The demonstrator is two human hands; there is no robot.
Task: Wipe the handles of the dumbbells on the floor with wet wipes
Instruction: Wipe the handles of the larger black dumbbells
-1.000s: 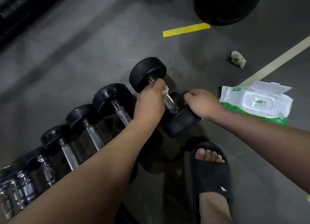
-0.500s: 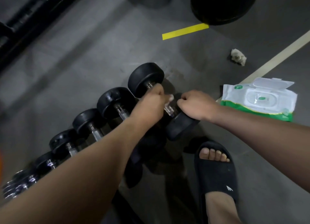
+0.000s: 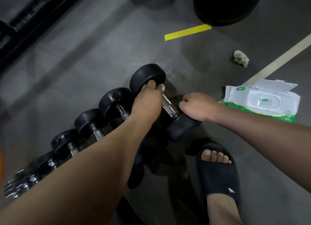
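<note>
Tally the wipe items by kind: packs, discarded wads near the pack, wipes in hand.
Wet-wipe pack: 1
Discarded wad: 1
Wipe gripped in the left hand: 1
Total: 3

- The smooth concrete floor [image 3: 84, 64] is mid grey, with darker blurred streaks toward its left edge.
- The round-headed rubber dumbbells [image 3: 148, 78] in a row are matte black. The knurled steel handle [image 3: 169, 107] of the far-right one is shiny silver with a fine cross-hatch.
- The small wet wipe [image 3: 162, 87] on that handle is white.
- The soft plastic pack of wet wipes [image 3: 262, 100] near the floor's right edge is white with a green band, green marks and a translucent white lid.
- The flat tape strip [image 3: 187, 32] is bright yellow, and the painted line [image 3: 277, 59] is pale cream.
- The crumpled used wipe [image 3: 241, 58] is dirty grey-white.
- The foam slide sandal [image 3: 218, 176] is black with a tiny white logo [image 3: 231, 190].
</note>
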